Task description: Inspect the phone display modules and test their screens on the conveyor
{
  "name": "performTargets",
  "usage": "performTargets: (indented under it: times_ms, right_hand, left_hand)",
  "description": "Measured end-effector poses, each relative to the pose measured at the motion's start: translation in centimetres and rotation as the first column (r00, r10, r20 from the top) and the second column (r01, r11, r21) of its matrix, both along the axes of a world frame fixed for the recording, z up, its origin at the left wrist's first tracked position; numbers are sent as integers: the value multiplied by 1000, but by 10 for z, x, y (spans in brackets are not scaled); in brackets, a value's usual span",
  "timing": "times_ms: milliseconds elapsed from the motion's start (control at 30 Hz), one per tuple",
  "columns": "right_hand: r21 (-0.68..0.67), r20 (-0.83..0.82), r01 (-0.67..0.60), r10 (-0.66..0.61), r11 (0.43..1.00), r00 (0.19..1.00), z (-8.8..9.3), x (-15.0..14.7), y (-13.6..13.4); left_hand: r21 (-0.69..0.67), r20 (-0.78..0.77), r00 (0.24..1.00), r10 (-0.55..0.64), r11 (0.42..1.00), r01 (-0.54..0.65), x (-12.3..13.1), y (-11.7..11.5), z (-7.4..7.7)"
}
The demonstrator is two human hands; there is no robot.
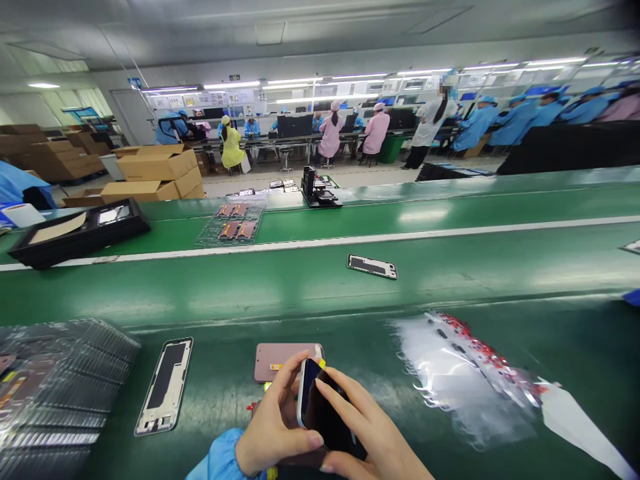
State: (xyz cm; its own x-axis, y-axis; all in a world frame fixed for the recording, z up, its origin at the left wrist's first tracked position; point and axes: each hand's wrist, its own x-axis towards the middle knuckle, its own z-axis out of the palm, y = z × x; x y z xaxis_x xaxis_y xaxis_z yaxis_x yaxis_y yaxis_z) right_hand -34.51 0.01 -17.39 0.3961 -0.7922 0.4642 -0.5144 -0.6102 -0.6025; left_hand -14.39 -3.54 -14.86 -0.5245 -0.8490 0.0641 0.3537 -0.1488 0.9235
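Between both hands, near the bottom centre, is a smartphone (pixel 330 413) with a dark glossy screen and a pale frame, tilted up on its side. My left hand (pixel 273 420) wraps round its left edge. My right hand (pixel 373 427) has its fingers across the screen side and its thumb at the lower end. A small yellow tab shows at the phone's top. Just behind my hands lies a pinkish-brown panel (pixel 285 350) with a small label, partly covered. A phone housing (pixel 165 387) with a dark strip lies flat to the left.
Stacked clear plastic trays (pixel 65 393) fill the left side. Clear films with red tabs (pixel 465 373) are piled right, beside a white strip (pixel 580 427). Another housing (pixel 373 266) lies on the green conveyor (pixel 280 280). Beyond are a tray of brown parts (pixel 235 223), a black box (pixel 85 230) and people.
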Motion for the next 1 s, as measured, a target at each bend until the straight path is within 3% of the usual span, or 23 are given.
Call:
performTargets:
  times_ms: [267, 500, 1000]
  right_hand:
    - [-41, -39, 9, -10, 999, 999, 5, 2, 2]
    - [-163, -65, 3, -14, 987, 998, 13, 4, 0]
    - [-209, -82, -22, 5, 978, 997, 19, 4, -5]
  left_hand:
    - [-57, 32, 999, -5, 998, 6, 1, -2, 0]
    - [-49, 5, 1000, -23, 999, 23, 3, 1, 6]
    - [-96, -6, 998, -55, 994, 54, 10, -1, -15]
